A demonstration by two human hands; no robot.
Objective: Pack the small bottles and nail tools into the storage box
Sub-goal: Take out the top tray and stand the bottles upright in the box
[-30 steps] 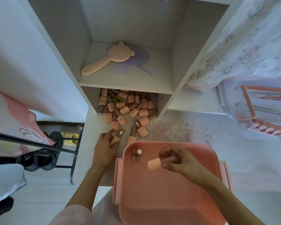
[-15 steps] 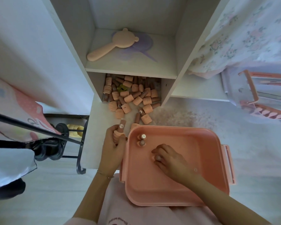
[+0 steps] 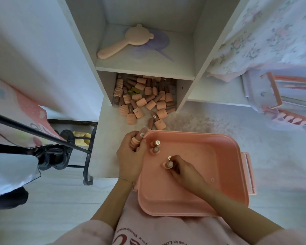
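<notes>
A pink storage box point(image 3: 228, 174) lies open on my lap. Two small brown bottles with peach caps point(image 3: 155, 146) stand upside down in its far left corner. My right hand point(image 3: 182, 169) is inside the box, its fingers curled round another small bottle point(image 3: 169, 164) standing on the box floor. My left hand point(image 3: 130, 154) sits at the box's left rim and grips a small bottle point(image 3: 139, 137) with a ribbed peach cap. A pile of several more small bottles point(image 3: 143, 101) spills from the lower shelf compartment onto the white floor.
A white shelf unit point(image 3: 145, 68) stands ahead, with a peach bear-shaped hand mirror point(image 3: 124, 41) on its upper shelf. A clear organiser with pink trim point(image 3: 281, 96) sits at the right. A black stand and bags point(image 3: 60, 149) crowd the left.
My right hand has set its bottle upright on the box floor. My left hand lifted a bottle from the floor to the box's left rim.
</notes>
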